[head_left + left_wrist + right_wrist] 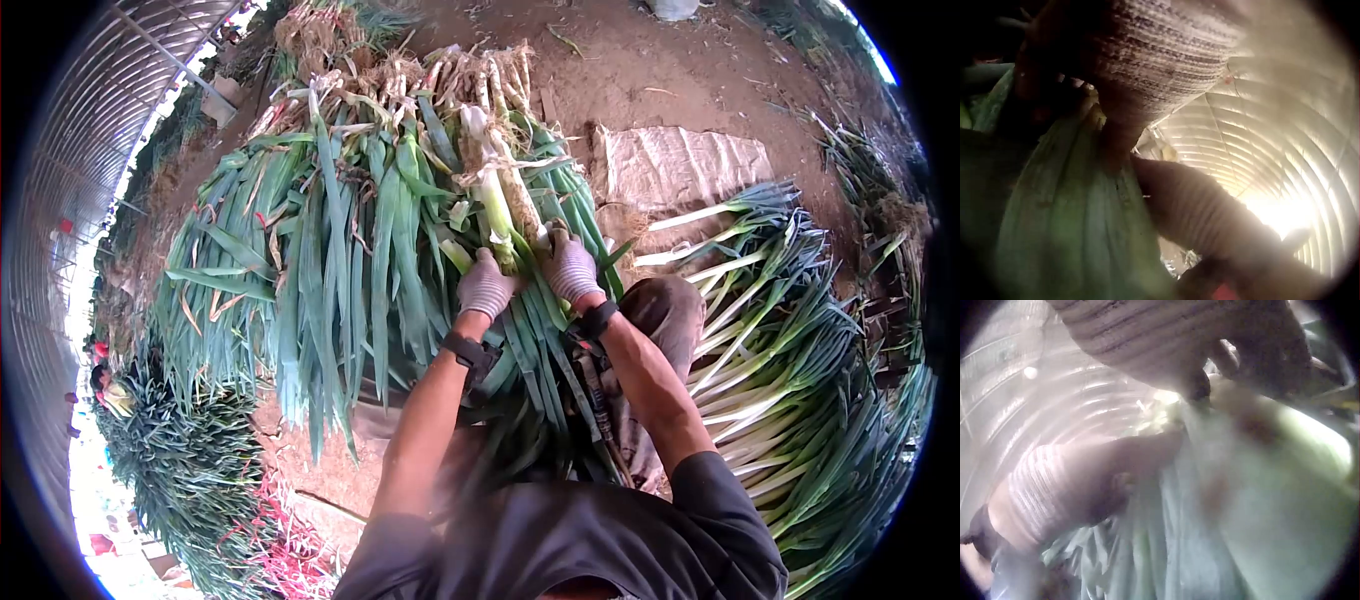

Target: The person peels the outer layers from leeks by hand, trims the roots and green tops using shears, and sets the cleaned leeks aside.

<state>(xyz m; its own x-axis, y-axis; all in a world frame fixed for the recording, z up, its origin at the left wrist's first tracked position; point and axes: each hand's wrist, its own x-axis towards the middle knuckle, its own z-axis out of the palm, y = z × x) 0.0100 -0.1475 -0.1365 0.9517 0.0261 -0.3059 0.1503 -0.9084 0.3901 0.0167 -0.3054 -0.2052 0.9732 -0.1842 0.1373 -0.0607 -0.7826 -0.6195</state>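
Both hands wear pale striped knit gloves and meet at one thick leek (pixel 494 205), whose roots point away from the body. My left hand (pixel 487 287) grips it from the left, where the pale stalk turns to green leaves. Close on its right, my right hand (pixel 571 268) has its fingers curled at the leek's leaf end, beside a second, browner stalk (pixel 520 195). Broad green leaves (pixel 1079 206) hang below the left fingers in the left wrist view. The right wrist view has a blurred pale-green leaf (pixel 1272 462) under the right hand.
A big heap of untrimmed leeks (pixel 340 220) spreads in front and leftward. Cleaned white-stalked leeks (pixel 750 370) lie in a row at right, near a pale sack (pixel 680 165) on the dirt floor. Dark green bundles (pixel 180 460) and red-pink strips (pixel 290 530) lie lower left.
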